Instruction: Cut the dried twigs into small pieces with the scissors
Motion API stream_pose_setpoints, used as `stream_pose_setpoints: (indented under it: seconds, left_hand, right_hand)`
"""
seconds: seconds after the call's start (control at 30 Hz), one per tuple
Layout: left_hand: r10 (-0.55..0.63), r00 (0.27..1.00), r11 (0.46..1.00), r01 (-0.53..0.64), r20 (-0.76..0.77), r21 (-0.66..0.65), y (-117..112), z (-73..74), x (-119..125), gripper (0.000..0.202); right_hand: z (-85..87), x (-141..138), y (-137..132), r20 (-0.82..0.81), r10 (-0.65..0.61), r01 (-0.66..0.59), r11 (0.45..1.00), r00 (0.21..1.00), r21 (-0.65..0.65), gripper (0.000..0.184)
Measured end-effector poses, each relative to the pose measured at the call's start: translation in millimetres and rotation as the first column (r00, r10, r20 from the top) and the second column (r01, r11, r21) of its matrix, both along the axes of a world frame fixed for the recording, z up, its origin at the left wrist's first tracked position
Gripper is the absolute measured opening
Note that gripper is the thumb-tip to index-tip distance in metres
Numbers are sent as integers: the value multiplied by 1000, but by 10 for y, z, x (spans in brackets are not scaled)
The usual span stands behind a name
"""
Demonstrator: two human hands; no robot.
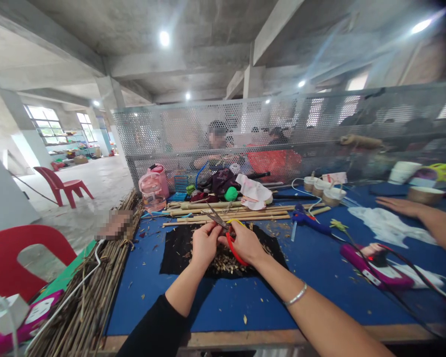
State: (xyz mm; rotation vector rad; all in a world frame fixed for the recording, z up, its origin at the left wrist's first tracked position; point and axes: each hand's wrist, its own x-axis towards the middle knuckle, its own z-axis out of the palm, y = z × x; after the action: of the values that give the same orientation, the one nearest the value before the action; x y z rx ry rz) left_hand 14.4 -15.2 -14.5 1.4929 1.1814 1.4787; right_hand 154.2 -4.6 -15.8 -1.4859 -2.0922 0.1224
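My right hand (245, 242) is closed round red-handled scissors (225, 230), whose blades point up and to the left. My left hand (205, 243) is closed in a pinch just beside the blades; what it holds is too small to make out. Both hands hover over a black cloth (173, 248) covered with a heap of small cut plant pieces (226, 264). The cloth lies on a blue table top (215, 302). A silver bangle sits on my right wrist.
Bamboo sticks (230, 214) lie behind the cloth, a bundle of thin twigs (92, 292) along the left edge. A blue glue gun (308, 220), purple tool with cables (375, 270), small cups (332, 196) and a pink bottle (154, 188) stand around. Another person's arm (423, 215) rests at right. People sit behind a mesh screen (282, 124).
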Motion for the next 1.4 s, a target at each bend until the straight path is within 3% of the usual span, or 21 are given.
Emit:
stream_pose_setpoints:
  seconds: [0.4, 0.7, 0.93, 1.2, 1.4]
  left_hand:
    - [14, 999, 1000, -13, 38, -23, -1, 23, -19, 21]
    - [4, 992, 997, 5, 123, -75, 55, -56, -19, 28]
    - [22, 980, 992, 4, 197, -128, 33, -8, 1, 24]
    - [-2, 989, 994, 18, 151, -105, 17, 22, 1, 17]
    - [-25, 983, 995, 42, 181, -92, 13, 27, 2, 19]
  right_hand:
    - [11, -19, -1, 10, -60, 61, 994, 998, -94, 36]
    - [13, -8, 1, 46, -57, 61, 995, 997, -76, 38]
    - [-7, -21, 1, 60, -75, 74, 997, 995, 11, 37]
    - [5, -29, 0, 72, -22, 15, 995, 997, 100, 43]
    - [0, -29, -18, 6, -11, 12, 999, 1000, -39, 38]
